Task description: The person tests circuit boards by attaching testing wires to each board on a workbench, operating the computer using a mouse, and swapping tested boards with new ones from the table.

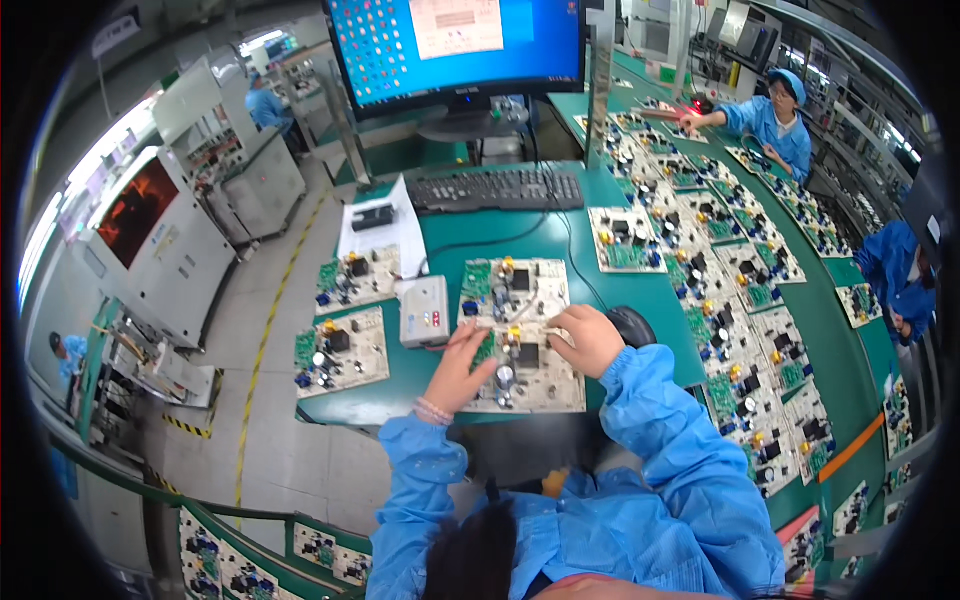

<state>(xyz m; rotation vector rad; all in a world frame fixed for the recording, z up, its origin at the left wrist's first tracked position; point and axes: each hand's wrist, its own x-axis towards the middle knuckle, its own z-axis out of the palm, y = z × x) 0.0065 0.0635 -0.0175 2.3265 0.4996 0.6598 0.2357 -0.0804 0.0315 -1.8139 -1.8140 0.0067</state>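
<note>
The lower circuit board (548, 385) lies on the green desk (420, 378), just below the upper circuit board (545, 285); the left hand (460, 370) is over its left edge, fingers slightly apart; the right hand (592, 342) is at its upper right, fingers curled (gripping or not, I cannot tell), near a black mouse (631, 326).

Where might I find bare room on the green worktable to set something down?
Bare green tabletop shows between the left hand and its near-left beige circuit board, also between the black rectangular keyboard and the far-middle beige circuit board, though a thin black cable crosses there. The right side is crowded with beige circuit boards.
</note>
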